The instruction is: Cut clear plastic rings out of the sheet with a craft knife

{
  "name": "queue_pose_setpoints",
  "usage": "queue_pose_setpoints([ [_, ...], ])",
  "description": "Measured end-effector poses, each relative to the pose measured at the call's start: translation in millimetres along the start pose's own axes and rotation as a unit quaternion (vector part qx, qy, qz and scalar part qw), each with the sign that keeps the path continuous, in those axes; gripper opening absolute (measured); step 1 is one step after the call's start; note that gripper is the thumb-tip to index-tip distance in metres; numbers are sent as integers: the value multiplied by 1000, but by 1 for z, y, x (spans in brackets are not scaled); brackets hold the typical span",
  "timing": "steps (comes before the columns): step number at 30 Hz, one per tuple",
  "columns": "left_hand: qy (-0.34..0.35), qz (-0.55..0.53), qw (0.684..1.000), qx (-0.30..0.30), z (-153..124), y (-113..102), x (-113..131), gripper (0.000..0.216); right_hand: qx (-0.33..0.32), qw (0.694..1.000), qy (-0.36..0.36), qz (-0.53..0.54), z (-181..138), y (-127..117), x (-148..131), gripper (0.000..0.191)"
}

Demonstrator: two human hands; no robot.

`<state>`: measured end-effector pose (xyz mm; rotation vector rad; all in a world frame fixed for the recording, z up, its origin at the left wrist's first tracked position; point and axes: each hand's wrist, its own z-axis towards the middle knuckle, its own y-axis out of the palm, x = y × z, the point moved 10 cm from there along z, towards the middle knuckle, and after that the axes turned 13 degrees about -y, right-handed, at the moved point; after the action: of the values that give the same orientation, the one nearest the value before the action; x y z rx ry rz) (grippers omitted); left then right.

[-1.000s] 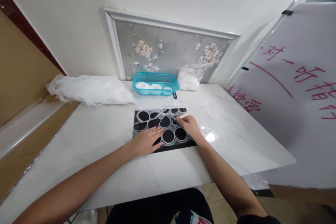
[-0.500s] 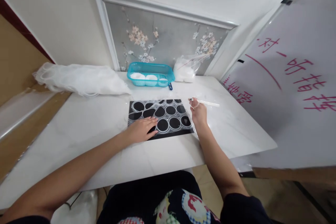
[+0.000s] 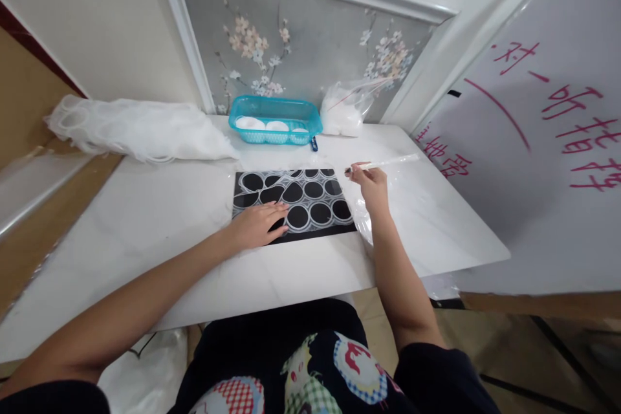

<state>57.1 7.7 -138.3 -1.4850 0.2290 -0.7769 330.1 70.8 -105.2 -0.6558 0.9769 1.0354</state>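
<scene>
Holding mat (image 3: 291,204) flat on table (image 3: 145,220) with left hand (image 3: 255,225), fingers together; pinching film (image 3: 392,162) in right hand (image 3: 372,186), now lifting rightward off the mat instead of resting there 1 second ago.

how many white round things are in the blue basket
3 white round things in the blue basket: one at its left end, one in the middle, one toward the right, low behind the front wall. More may be hidden under them.

I see a shiny, smooth white surface (image 3: 169,220), a matt black sheet (image 3: 310,235), thin clear plastic film (image 3: 405,197), a blue plastic basket (image 3: 274,136)
</scene>
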Motion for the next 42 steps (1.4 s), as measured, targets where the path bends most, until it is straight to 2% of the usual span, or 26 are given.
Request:
queue_pose_setpoints([
  [6,-12,9,1000,-12,1,3,-5,44,75,979,119,145,-8,3,33,25],
  [8,-21,23,999,-9,2,1,-5,45,95,976,127,149,-9,0,39,25],
  [11,-44,51,998,-8,7,-4,-2,44,124,979,97,132,-10,-3,38,24],
  [13,-51,64,997,-5,12,-8,5,43,88,991,63,82,-10,5,32,24],
  [15,-41,68,997,0,18,-10,16,40,-5,999,42,19,-13,27,26,27],
  [17,-6,73,997,5,24,-7,33,38,-101,994,40,-18,-23,53,24,28],
  [21,43,85,995,11,31,10,53,43,-179,983,34,-37,-40,83,23,21],
  [24,33,72,997,12,33,19,48,47,-207,977,19,-53,-46,91,22,17],
  [29,37,50,998,6,30,21,41,46,-232,969,3,-84,-48,92,25,15],
  [42,30,62,998,1,29,19,45,45,-231,967,-6,-106,-49,95,24,17],
])
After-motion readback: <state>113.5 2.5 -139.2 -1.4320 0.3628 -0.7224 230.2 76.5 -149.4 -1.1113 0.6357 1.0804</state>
